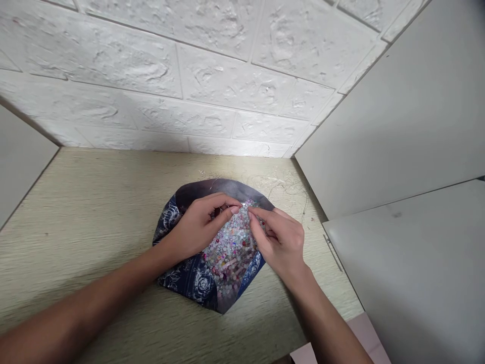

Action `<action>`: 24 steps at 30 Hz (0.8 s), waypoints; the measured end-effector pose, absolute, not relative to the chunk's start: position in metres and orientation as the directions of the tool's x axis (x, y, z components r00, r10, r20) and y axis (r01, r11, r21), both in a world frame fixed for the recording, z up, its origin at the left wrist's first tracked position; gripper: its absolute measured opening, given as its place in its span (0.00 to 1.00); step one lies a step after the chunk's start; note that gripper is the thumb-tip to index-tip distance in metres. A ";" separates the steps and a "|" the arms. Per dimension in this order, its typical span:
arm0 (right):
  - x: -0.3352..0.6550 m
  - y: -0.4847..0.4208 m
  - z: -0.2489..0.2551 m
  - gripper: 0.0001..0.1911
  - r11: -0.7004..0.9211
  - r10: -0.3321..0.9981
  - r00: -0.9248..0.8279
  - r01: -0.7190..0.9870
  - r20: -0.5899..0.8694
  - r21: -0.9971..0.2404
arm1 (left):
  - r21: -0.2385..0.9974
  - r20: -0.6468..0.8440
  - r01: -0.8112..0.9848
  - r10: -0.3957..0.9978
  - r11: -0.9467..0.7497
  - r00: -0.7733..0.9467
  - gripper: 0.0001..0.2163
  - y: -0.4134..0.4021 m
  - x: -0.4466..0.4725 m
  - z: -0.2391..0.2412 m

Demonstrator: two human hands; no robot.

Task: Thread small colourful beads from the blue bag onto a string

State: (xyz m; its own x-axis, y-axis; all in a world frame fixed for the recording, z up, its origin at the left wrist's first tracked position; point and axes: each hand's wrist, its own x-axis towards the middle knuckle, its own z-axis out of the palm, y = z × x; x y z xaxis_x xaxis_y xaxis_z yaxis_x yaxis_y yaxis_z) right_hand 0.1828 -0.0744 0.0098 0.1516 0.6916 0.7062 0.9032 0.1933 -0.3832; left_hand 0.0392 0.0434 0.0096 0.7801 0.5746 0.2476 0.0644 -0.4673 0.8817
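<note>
A dark blue patterned cloth (pixel 197 283) lies spread on the wooden table (pixel 87 222), holding a heap of small pale and coloured beads (pixel 231 253). My left hand (pixel 197 225) hovers over the heap with fingers curled and thumb and forefinger pinched together. My right hand (pixel 278 240) meets it from the right, its fingertips also pinched. The two pinches nearly touch above the beads. What they hold is too small to make out. A tangle of thin clear thread (pixel 282 187) lies just behind the cloth.
A white brick-textured wall (pixel 189 76) closes the back of the table. A plain grey panel (pixel 397 116) stands on the right, with a lower grey surface (pixel 409 263) beside the table edge. Another panel (pixel 18 156) bounds the left.
</note>
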 end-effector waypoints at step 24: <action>0.184 -0.075 0.010 0.10 0.204 0.705 0.097 0.921 0.703 -0.332 | 0.868 0.266 0.043 0.535 -0.495 0.802 0.09 0.043 0.038 0.010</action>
